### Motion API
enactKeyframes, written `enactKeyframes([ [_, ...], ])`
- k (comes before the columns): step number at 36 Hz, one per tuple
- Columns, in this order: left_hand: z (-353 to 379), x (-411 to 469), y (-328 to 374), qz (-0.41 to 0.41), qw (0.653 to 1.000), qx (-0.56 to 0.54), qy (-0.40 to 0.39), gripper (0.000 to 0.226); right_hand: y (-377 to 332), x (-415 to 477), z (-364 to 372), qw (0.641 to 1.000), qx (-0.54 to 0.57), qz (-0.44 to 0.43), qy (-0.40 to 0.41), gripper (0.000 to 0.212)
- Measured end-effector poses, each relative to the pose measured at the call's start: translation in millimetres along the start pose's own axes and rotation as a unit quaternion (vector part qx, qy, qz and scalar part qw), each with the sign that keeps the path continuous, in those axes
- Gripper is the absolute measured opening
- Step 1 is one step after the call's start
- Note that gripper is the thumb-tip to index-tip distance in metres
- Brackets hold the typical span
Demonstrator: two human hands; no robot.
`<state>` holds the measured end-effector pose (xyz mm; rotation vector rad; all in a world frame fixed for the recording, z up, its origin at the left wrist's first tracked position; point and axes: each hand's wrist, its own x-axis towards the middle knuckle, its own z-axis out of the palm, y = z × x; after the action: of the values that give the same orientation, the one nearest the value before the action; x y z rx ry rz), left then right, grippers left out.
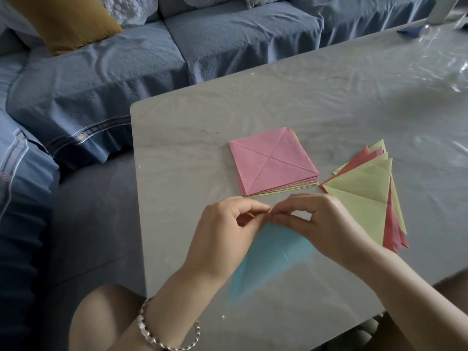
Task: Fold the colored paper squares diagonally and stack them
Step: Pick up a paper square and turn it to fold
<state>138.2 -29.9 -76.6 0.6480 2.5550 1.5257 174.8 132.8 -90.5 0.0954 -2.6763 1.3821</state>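
1. My left hand [228, 224] and right hand [321, 224] are both pinching the blurred blue paper [273, 254] at its far corner, over the table [190, 148].
2. The pink-topped square stack [272, 162] is lying just beyond my fingers, with the folded triangles [364, 198] fanning out to its right.

No text, labels or numbers readable — none.

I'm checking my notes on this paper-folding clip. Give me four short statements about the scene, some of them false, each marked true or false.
1. The left hand and right hand both pinch the blue paper. True.
2. The pile of folded triangles lies to the right of the square stack. True.
3. The square stack's top sheet is yellow. False: it is pink.
4. The bracelet is on the right wrist. False: it is on the left wrist.
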Motion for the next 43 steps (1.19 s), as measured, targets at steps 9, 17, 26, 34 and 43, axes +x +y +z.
enactKeyframes([
  [9,-1,5,-12,-0.082,0.996,-0.007,0.021,0.026,7,25,6,0.956,-0.214,-0.193,0.056,0.026],
  [17,16,13,-73,-0.294,0.933,-0.137,0.157,0.016,31,11,57,0.948,-0.274,-0.163,-0.008,0.038],
  [26,21,7,-87,-0.260,0.960,0.034,0.100,0.013,74,-32,63,0.930,-0.358,-0.018,-0.084,0.069],
  [34,20,6,-91,-0.255,0.962,0.030,0.096,0.016,73,-29,60,0.905,-0.423,0.029,-0.019,0.070],
  [43,20,6,-93,-0.241,0.966,0.027,0.092,0.016,84,26,57,0.888,-0.457,0.054,-0.012,0.043],
])
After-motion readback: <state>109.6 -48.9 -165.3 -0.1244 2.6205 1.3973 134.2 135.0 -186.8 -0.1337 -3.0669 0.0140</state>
